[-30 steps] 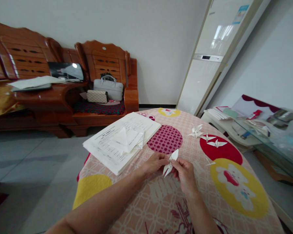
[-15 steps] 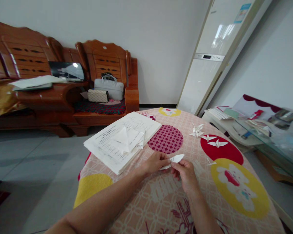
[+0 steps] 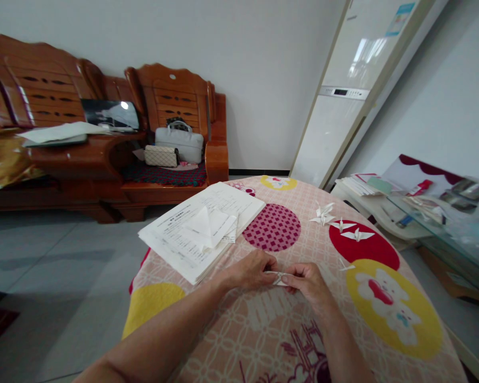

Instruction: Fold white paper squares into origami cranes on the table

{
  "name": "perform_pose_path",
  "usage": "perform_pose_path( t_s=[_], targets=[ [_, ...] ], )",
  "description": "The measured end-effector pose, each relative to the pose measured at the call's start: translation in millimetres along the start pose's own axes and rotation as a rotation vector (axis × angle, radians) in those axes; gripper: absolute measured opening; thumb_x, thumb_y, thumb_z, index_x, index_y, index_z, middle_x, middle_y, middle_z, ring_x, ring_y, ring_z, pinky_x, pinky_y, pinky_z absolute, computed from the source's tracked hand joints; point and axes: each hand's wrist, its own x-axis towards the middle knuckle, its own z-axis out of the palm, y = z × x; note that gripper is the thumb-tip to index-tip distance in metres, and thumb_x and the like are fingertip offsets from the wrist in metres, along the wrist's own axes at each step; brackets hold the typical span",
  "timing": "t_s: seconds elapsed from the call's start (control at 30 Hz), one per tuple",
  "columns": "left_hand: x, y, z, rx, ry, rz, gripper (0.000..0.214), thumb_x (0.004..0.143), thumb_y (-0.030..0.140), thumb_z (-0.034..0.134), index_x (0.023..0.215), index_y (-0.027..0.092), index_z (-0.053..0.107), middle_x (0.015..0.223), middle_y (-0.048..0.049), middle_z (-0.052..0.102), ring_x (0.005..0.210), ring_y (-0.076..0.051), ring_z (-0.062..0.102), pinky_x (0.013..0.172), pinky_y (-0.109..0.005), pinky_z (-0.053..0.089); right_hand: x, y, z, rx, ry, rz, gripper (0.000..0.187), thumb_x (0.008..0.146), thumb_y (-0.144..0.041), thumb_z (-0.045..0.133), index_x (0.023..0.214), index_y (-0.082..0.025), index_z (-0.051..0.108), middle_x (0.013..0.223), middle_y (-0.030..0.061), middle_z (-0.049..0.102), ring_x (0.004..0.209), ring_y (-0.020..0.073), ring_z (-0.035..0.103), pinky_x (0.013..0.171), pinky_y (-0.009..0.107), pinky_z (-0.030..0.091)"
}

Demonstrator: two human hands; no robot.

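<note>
A small folded white paper (image 3: 280, 279) sits between the two hands, low over the near half of the patterned tablecloth (image 3: 219, 340). The left hand (image 3: 252, 270) pinches it from nine o'clock and the right hand (image 3: 309, 283) from three, thumbs almost meeting across it; the fingers cover most of its shape. Taking that paper as the clock's centre, a checked magenta circle (image 3: 272, 227) lies at twelve. At one o'clock rests a cluster of folded paper cranes (image 3: 323, 214), and at two, a pair of white cranes (image 3: 358, 235) with spread wings on a red circle (image 3: 369, 255). A thin white folded piece (image 3: 346, 266) lies near three. At ten o'clock is a stack of printed sheets (image 3: 171, 234), with a creased white paper (image 3: 207, 229) on top. Farther off, toward eleven, a wooden chair (image 3: 216, 159) bears a grey bag (image 3: 179, 142).
</note>
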Motion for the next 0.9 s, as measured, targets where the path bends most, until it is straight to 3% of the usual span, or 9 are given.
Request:
perform_pose_path(
  t_s=[0.17,0.27,0.37,0.53,0.73,0.9],
  targets=[
    [1,-1,-1.3,0.018,-0.031,0.036,0.015,0.078,0.021,0.058,0.067,0.011,0.062,0.055,0.0043,0.048,0.053,-0.007,0.038,0.049,-0.021,0.022,-2,-1,0,-0.160,-0.056,-0.063,0.019,0.073,-0.026,0.067,0.058,-0.013,0.064,0.051,-0.0025,0.053,0.048,0.0090,0.045,0.047,0.021,0.029],
    [3,-6,-6.6,-0.201,0.027,-0.015,0.015,0.077,0.026,0.062,0.078,0.011,0.066,0.062,0.0023,0.056,0.056,-0.008,0.046,0.050,-0.019,0.029,-3,-3,2,-0.020,0.041,-0.052,0.021,0.073,-0.029,0.067,0.059,-0.013,0.064,0.050,-0.0025,0.054,0.047,0.0091,0.044,0.047,0.021,0.030],
    [6,-9,-9.2,-0.472,0.102,-0.070,0.028,0.071,0.029,0.070,0.092,0.011,0.066,0.068,-0.0009,0.062,0.059,-0.011,0.054,0.053,-0.019,0.038,0,-3,5,0.167,0.179,-0.037,0.021,0.070,-0.033,0.070,0.063,-0.013,0.067,0.052,-0.0003,0.059,0.048,0.0108,0.049,0.048,0.022,0.036],
    [13,-9,3.5,-0.837,0.190,-0.084,0.035,0.067,0.029,0.077,0.093,0.011,0.062,0.081,-0.0061,0.068,0.068,-0.014,0.063,0.062,-0.023,0.049,4,1,16,0.347,0.342,-0.062,0.021,0.067,-0.034,0.074,0.066,-0.013,0.071,0.053,0.0016,0.063,0.048,0.0125,0.052,0.047,0.023,0.040],
    [20,-7,20.4,-0.995,0.263,-0.010,0.028,0.070,0.028,0.076,0.085,0.012,0.059,0.076,-0.0052,0.068,0.061,-0.014,0.065,0.060,-0.024,0.050,5,1,34,0.434,0.457,-0.102,0.020,0.068,-0.034,0.075,0.071,-0.014,0.074,0.056,0.0008,0.065,0.050,0.0120,0.053,0.050,0.024,0.042],
    [18,-1,24.6,-1.032,0.408,-0.049,0.034,0.070,0.029,0.074,0.093,0.011,0.057,0.069,-0.0038,0.067,0.054,-0.015,0.063,0.056,-0.027,0.050,7,3,44,0.440,0.535,-0.113,0.024,0.068,-0.037,0.076,0.072,-0.014,0.074,0.056,0.0012,0.064,0.052,0.0129,0.054,0.050,0.024,0.044]
  ],
)
